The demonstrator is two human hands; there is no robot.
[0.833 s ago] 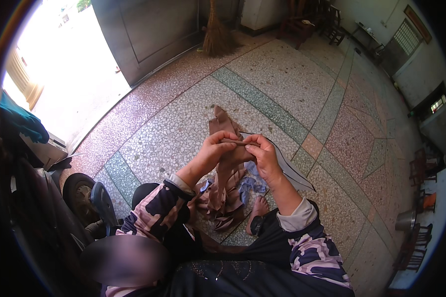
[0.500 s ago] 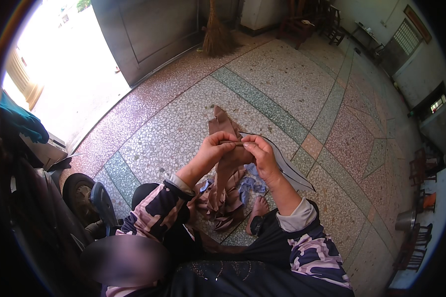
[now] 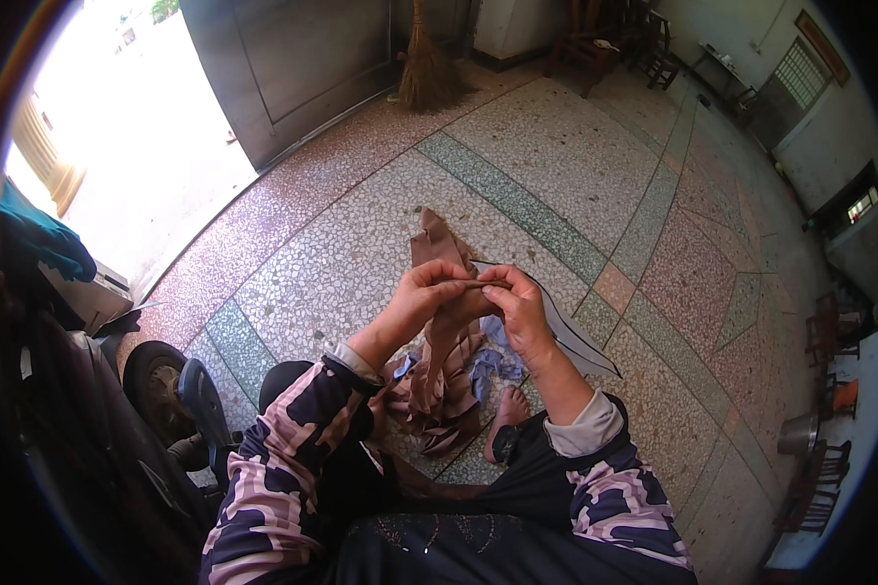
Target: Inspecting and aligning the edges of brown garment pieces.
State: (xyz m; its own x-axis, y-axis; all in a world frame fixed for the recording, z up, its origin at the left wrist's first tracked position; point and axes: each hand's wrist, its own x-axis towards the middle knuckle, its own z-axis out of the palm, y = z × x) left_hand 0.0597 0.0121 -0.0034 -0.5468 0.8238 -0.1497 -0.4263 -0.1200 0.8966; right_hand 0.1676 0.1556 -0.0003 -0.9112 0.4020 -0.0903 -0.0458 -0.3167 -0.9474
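Both my hands pinch the edge of a brown cloth [image 3: 451,330], stretched between the fingertips. My left hand [image 3: 431,286] grips it on the left side, thumb and fingers pressed together. Close beside it, my right hand [image 3: 517,306] holds the same edge between thumb and forefinger. The cloth hangs down between my knees and gathers in a crumpled heap on the floor; one strip of it reaches up beyond my hands. Pale blue cloth scraps [image 3: 494,367] lie against the heap, near my bare foot [image 3: 508,414]. A white, dark-edged flat piece [image 3: 576,341] lies partly behind my right hand.
The terrazzo floor [image 3: 546,156] spreads ahead. A straw broom [image 3: 427,73] leans by a dark door [image 3: 293,68]. To my left stands a vehicle with a black wheel [image 3: 158,390]. Wooden chairs [image 3: 818,487] and a metal pot [image 3: 798,434] are at the right.
My fingertips have drawn slightly apart along the cloth's edge, so more of it shows between them. My left forearm has shifted a little; both hands keep their pinch.
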